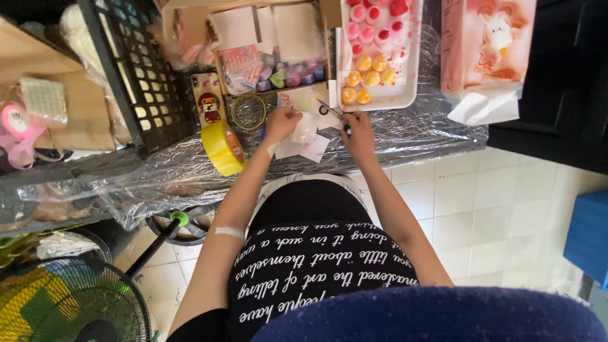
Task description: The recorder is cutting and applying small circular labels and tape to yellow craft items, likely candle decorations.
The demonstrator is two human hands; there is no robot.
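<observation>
My left hand (280,122) rests on a small pale pink packet (304,130) and pinches its top; white paper pieces (303,148) lie under it on the plastic-covered table (411,136). My right hand (358,132) grips a small dark-handled tool (335,114), apparently scissors, with the tip pointing toward the packet. Both hands work close together at the table's near edge. Just beyond them stands a white tray (405,95) with pink, red and orange round items.
A yellow tape roll (222,147) stands left of my left hand, with a wire coil (248,111) and a phone in a cartoon case (208,98) behind. A black plastic crate (136,69) sits left, a pink box (487,41) right, a fan (69,297) on the floor.
</observation>
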